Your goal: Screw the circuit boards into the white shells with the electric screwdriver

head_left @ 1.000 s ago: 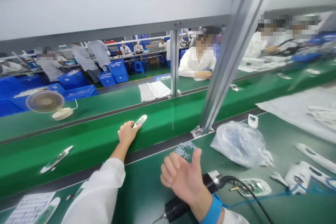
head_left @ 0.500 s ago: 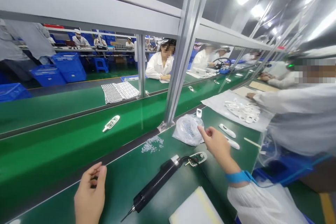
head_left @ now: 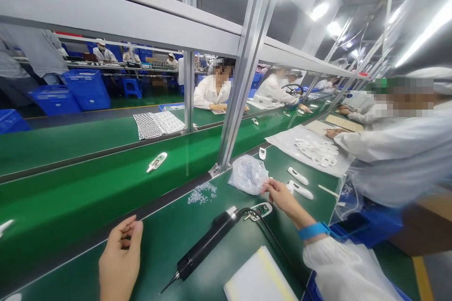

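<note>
My right hand [head_left: 282, 196] pinches at the right edge of a clear plastic bag [head_left: 248, 175] of small screws on the green bench. Over the near left of the bench, my left hand [head_left: 121, 258] is empty, its fingers loosely curled and the thumb apart. Between the hands lies a black electric screwdriver [head_left: 206, 243], bit towards the lower left. Beside its cable end rests a white housing with a green circuit board [head_left: 262, 211]. Loose screws [head_left: 202, 193] are heaped left of the bag. Two white shells [head_left: 298, 176] lie beyond my right hand.
A metal post [head_left: 237, 75] rises behind the bag. The green conveyor belt [head_left: 106, 178] beyond carries a white housing [head_left: 157, 162]. A white pad [head_left: 259, 277] lies at the front. To the right, a co-worker's sleeve [head_left: 374, 143] reaches over a sheet piled with white parts [head_left: 318, 151].
My right hand has come down to the bag's edge, its fingers closing there. The housing on the belt has shifted right, and another white piece shows at the left edge. My left hand stays put.
</note>
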Demonstrator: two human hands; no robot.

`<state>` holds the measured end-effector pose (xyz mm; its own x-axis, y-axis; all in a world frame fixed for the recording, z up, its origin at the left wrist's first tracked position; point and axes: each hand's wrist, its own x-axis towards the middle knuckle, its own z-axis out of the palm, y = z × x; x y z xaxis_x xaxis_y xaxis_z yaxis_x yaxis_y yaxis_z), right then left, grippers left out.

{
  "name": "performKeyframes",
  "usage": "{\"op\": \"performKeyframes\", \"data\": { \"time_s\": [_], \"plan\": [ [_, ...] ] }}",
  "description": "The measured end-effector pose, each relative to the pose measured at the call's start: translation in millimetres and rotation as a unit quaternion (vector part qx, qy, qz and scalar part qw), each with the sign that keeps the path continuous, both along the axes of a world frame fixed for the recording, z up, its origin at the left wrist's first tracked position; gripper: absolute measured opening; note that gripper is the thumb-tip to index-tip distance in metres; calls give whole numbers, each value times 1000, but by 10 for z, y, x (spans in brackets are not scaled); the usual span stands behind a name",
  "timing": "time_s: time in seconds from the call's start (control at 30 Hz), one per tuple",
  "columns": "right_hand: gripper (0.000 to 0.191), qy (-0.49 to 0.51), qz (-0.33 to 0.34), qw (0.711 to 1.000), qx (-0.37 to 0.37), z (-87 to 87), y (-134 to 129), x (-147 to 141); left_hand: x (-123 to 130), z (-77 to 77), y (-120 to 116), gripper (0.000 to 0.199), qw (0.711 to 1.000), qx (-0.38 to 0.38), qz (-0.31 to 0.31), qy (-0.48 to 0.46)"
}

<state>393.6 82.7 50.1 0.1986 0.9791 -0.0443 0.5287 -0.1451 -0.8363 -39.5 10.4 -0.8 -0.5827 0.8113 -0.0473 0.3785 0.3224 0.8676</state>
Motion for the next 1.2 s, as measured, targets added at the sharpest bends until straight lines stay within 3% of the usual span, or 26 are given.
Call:
{"op": "performKeyframes", "data": {
  "time_s": [0.4,0.53,0.63,0.73,0.83,0.97,1.07,1.13,1.2],
  "plan": [
    [39,-30,-63,997,43,4,-105,52,-58,-57,-3,70,999,29,-15,8],
    [35,29,-38,999,26,58,-124,51,-13,83,-9,68,1000,5,-21,18],
    [38,71,-55,996,26,103,-178,51,206,248,-55,61,995,4,-85,55],
    [44,83,-111,989,56,178,-286,62,582,315,-159,54,959,23,-252,126],
    [46,74,-148,983,84,272,-476,44,950,257,-292,52,887,12,-396,237],
    [49,32,-144,985,90,267,-887,-109,1214,245,-421,40,848,-16,-394,355],
    [63,66,-57,996,17,94,-1187,-288,1253,426,-449,33,847,-10,-377,375],
    [51,126,-4,992,-12,-38,-1296,-453,1259,618,-452,35,850,29,-374,369],
    [41,189,6,982,6,-84,-1323,-668,1301,836,-466,39,846,100,-375,366]
  ]
}}
